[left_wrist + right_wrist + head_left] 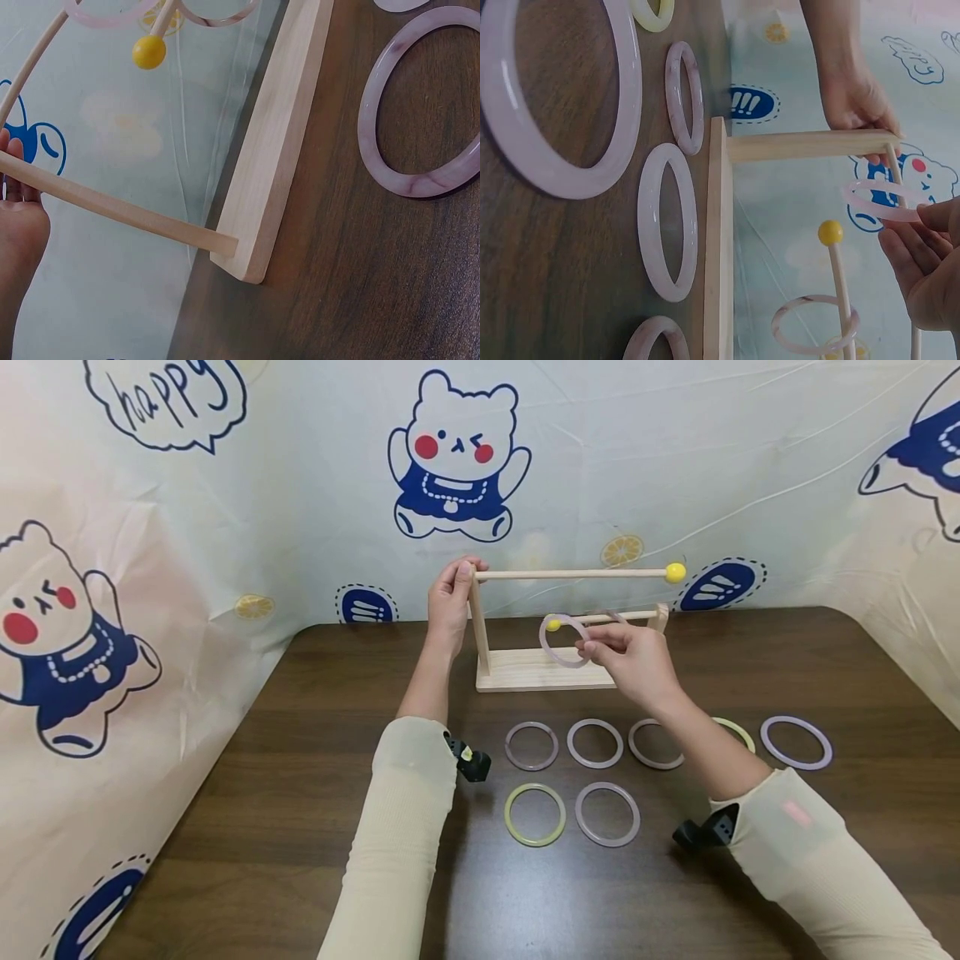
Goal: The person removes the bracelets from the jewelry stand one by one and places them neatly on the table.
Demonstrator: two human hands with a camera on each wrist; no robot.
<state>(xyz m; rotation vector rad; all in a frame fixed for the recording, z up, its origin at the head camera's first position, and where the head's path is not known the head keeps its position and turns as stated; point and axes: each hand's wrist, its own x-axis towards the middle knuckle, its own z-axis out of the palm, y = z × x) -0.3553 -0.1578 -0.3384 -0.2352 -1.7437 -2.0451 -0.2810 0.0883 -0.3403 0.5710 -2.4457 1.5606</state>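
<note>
A wooden rack (517, 675) with two horizontal rods stands at the back of the table. My left hand (452, 606) grips the top of its left post, beside the upper rod (570, 575). My right hand (637, 664) pinches a pale pink bangle (550, 656) between thumb and fingers. In the head view this bangle overlaps the yellow ball (553, 625) of the lower rod, but the right wrist view shows it apart from that ball, close to the upper rod. Another mottled bangle (810, 349) hangs around the lower rod.
On the brown table (300, 843), several bangles lie flat in two rows before the rack, among them a yellow-green one (510, 827) and a lilac one (825, 756). My right forearm passes over the back row. A printed cloth (315, 485) hangs behind the table.
</note>
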